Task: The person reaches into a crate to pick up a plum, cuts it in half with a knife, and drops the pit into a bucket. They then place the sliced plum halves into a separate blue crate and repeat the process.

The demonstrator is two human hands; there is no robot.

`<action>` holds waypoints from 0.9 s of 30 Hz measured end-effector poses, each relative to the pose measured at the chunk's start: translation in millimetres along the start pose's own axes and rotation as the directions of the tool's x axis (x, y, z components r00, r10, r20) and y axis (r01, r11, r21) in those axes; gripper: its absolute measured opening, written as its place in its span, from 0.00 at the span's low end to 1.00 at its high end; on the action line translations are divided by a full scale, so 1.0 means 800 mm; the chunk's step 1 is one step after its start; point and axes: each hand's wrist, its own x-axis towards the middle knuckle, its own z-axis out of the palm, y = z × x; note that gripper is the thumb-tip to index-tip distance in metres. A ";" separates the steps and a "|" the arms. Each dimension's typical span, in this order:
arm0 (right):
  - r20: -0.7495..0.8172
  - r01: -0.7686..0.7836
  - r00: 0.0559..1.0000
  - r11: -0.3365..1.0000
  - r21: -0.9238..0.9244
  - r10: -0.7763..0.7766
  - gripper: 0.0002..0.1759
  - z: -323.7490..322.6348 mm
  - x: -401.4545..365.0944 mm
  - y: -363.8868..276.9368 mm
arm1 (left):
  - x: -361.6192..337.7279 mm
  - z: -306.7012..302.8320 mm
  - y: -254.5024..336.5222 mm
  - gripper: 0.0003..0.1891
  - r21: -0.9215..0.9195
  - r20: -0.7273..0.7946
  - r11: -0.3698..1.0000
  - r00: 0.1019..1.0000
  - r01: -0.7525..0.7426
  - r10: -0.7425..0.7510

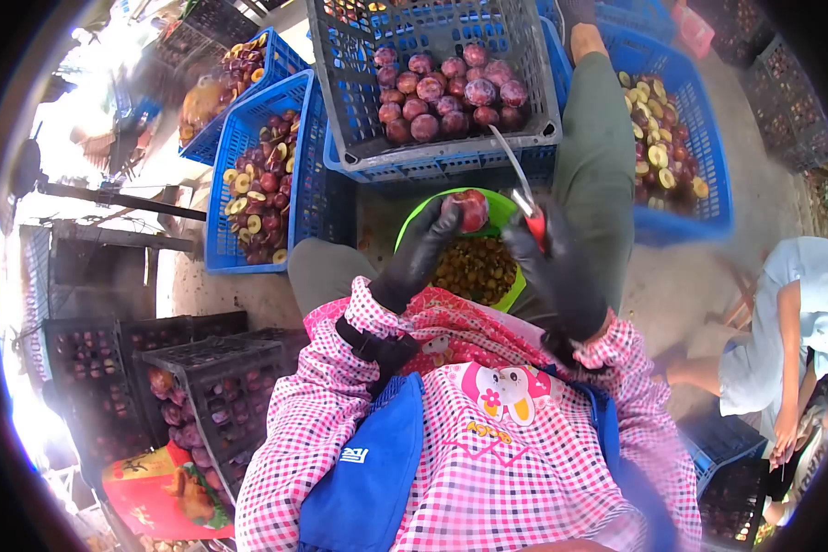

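The wearer's pink checked garment [524,488] fills the bottom centre of the frame. At top centre, a black crate [535,83] of whole dark-red plums [455,92] leans over blue basketwork. A blue basket [713,138] at upper right and another blue basket [305,175] left of centre hold halved fruit with yellow cut faces. At the right edge sits another person [777,313] in pale blue. A bright green basin [500,210], mid-frame, contains small brownish pieces. The black-gloved right hand [554,262] is right of it, fingers clamped around the red handle of a knife [527,204], whose slim curved blade points up toward the crate's edge. The black-gloved left hand [428,241] has its fingers closed on a single red plum [470,212], above the basin near the frame's centre.
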 end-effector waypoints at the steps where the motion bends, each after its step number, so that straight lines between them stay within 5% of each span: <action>1: -0.004 -0.003 1.000 1.000 0.001 0.003 0.24 0.001 0.004 0.001 | -0.003 0.008 0.003 0.29 0.001 0.003 1.000 1.000 0.004 -0.004; 3: 0.022 0.319 0.941 0.868 -0.381 -0.337 0.30 0.003 0.018 0.006 | -0.008 0.021 0.006 0.29 -0.234 0.041 0.964 0.992 0.126 -0.120; 5: 0.058 0.264 0.964 0.919 -0.294 -0.258 0.32 0.006 0.023 0.019 | -0.011 0.023 -0.004 0.27 -0.187 0.022 0.977 0.995 0.099 -0.097; 7: 0.094 0.194 0.980 0.959 -0.205 -0.178 0.34 0.011 0.021 0.021 | -0.011 0.021 -0.013 0.25 0.263 0.023 0.943 0.978 -0.205 0.207; 12: 0.054 0.148 0.988 0.977 -0.154 -0.142 0.34 0.015 0.019 0.035 | -0.011 0.032 -0.029 0.20 0.066 -0.057 0.988 0.988 -0.137 0.141; 15: 0.111 0.308 0.951 0.879 -0.364 -0.287 0.32 0.006 0.014 0.013 | -0.023 0.041 0.003 0.23 0.181 0.042 0.982 0.998 -0.060 0.054; 16: 0.124 0.304 0.953 0.883 -0.358 -0.277 0.32 0.002 0.014 0.006 | -0.023 0.039 0.007 0.20 0.040 0.180 0.999 0.983 0.024 -0.031; 17: 0.283 0.399 0.911 0.816 -0.418 -0.301 0.29 -0.002 0.017 0.001 | -0.025 0.036 0.007 0.18 -0.088 0.326 0.988 0.941 0.128 -0.092; 18: 0.432 0.497 0.849 0.739 -0.456 -0.304 0.25 -0.006 0.019 -0.003 | -0.027 0.034 -0.001 0.23 -0.122 0.343 0.990 0.939 0.071 -0.025; 19: 0.434 0.489 0.851 0.745 -0.453 -0.295 0.25 -0.006 0.018 -0.008 | -0.032 0.033 -0.009 0.23 -0.125 0.340 0.989 0.940 0.081 -0.034; 21: 0.722 0.798 0.521 0.560 -0.222 -0.455 0.25 -0.003 0.020 -0.015 | -0.036 0.032 -0.023 0.23 0.046 0.346 0.998 0.937 0.038 -0.052; 23: 0.783 0.826 0.478 0.507 -0.246 -0.398 0.24 -0.001 0.012 0.000 | -0.044 0.033 -0.035 0.24 0.211 0.356 0.977 0.931 0.003 -0.080; 24: 0.489 0.589 0.757 0.776 -0.226 -0.433 0.24 -0.003 0.016 0.010 | -0.036 0.029 -0.036 0.25 0.299 0.364 0.953 0.928 -0.041 -0.074; 25: 0.156 0.325 0.937 0.944 -0.060 -0.313 0.24 -0.003 0.026 0.013 | -0.027 0.025 -0.032 0.26 0.387 0.367 0.918 0.928 -0.089 -0.065; 26: 0.024 -0.174 0.984 0.921 0.349 0.177 0.28 -0.004 0.031 0.018 | -0.025 0.027 -0.034 0.29 0.419 0.238 0.891 0.968 -0.171 0.074; 27: 0.038 -0.176 0.984 0.921 0.349 0.173 0.28 -0.014 0.034 0.020 | -0.022 0.025 -0.035 0.29 0.422 0.225 0.890 0.971 -0.170 0.079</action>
